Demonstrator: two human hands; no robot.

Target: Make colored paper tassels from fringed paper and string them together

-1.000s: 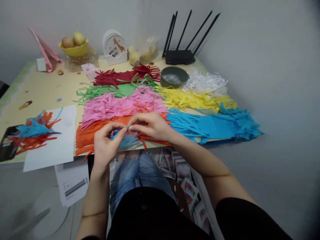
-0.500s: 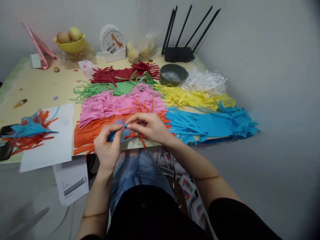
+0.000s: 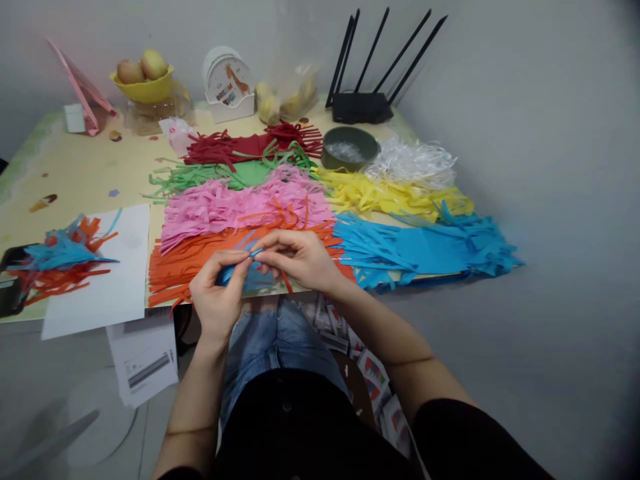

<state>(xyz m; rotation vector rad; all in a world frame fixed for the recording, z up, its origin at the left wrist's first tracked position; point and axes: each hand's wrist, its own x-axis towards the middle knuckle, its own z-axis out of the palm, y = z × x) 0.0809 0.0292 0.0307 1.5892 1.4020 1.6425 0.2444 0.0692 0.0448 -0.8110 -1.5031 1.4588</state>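
Observation:
My left hand [image 3: 220, 283] pinches a twisted end of a blue tissue paper tassel [image 3: 257, 253] between thumb and forefinger. From the other side my right hand [image 3: 295, 257] grips the same twist, fingertips almost touching those of the left. Blue strips of it hang partly hidden behind my fingers. Beneath both hands lies a pile of orange fringed tissue paper [image 3: 200, 257] at the table's front edge. Beyond it is pink fringed paper [image 3: 210, 207], and to the right a blue fringed sheet [image 3: 425, 247].
Finished-looking blue and orange tassels [image 3: 70, 257] rest on a white sheet [image 3: 110, 293] and a dark phone [image 3: 11, 300] at left. Yellow fringe [image 3: 395, 193], white strands [image 3: 415, 163], a dark green bowl [image 3: 350, 160] and a black router [image 3: 363, 108] stand farther back.
The blue twist between my fingertips shows more plainly, and my fingers have shifted slightly around it. An orange strip near my right fingers is less visible. The view has moved slightly.

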